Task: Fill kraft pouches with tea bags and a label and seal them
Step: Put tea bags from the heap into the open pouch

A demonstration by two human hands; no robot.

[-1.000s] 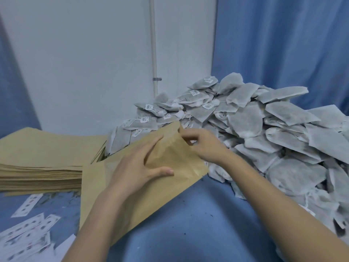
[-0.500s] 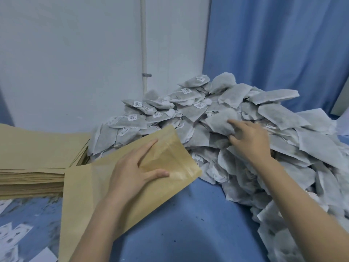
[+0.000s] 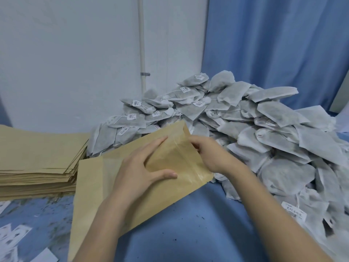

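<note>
The right hand (image 3: 213, 156) has come back from the tea bags (image 3: 273, 133) to the pouch (image 3: 170, 186) mouth, fingers curled there, contents hidden; left hand (image 3: 139, 167) spread flat steadies it. Filling step; next, push in.

My right hand (image 3: 211, 156): back from tea bag pile (image 3: 264, 133), now at kraft pouch (image 3: 132, 186) mouth.
Tea bag carried: cannot tell.
</note>
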